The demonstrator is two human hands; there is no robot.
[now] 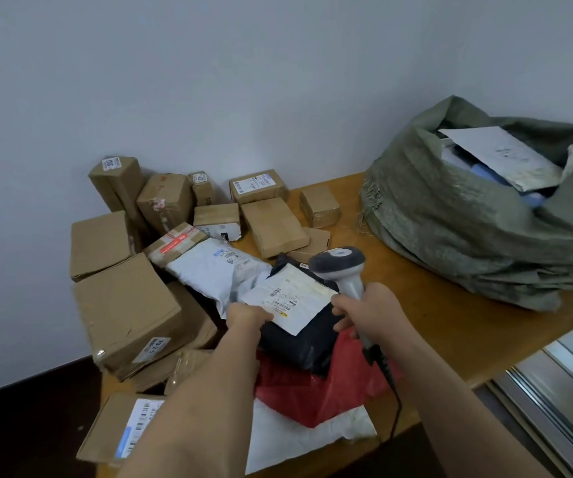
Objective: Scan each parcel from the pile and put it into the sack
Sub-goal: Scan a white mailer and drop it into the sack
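The label on the large cardboard box (126, 315) reads "70-2-5". A tall box (119, 182) at the back shows "5906". Other labels are too blurred.

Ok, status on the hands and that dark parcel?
Left hand grips dark parcel at its label. Right hand holds scanner over it. Sack open at right, path clear.
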